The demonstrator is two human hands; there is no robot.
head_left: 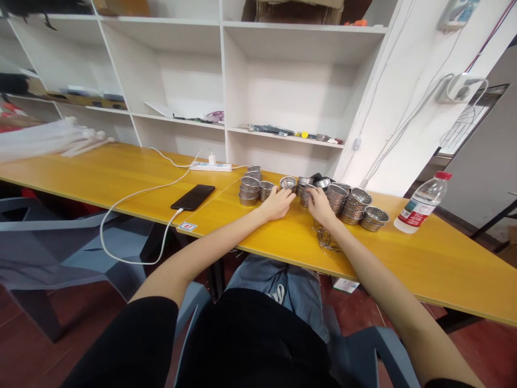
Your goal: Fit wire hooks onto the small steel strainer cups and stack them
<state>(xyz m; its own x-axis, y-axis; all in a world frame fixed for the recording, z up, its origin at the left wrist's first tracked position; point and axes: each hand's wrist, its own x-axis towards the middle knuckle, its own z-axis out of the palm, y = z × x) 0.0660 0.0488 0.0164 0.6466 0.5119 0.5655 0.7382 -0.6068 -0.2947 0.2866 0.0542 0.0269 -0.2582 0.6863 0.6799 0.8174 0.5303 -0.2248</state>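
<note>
The right hand point(321, 207) hides the metal cup point(309, 189) under its fingers, so its grip cannot be told; the wire rings point(325, 240) beside the wrist blur together; small tools point(274, 130) on the far shelf are too small to name.

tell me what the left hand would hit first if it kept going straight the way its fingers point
Most likely the single metal cup just past the fingertips of the left hand. The fingers point away and slightly right, straight at it. Whether they already touch it is hard to tell from this view.

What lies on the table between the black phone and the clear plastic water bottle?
Head view: stacked perforated metal cups, with the left hand and right hand among them.
</note>
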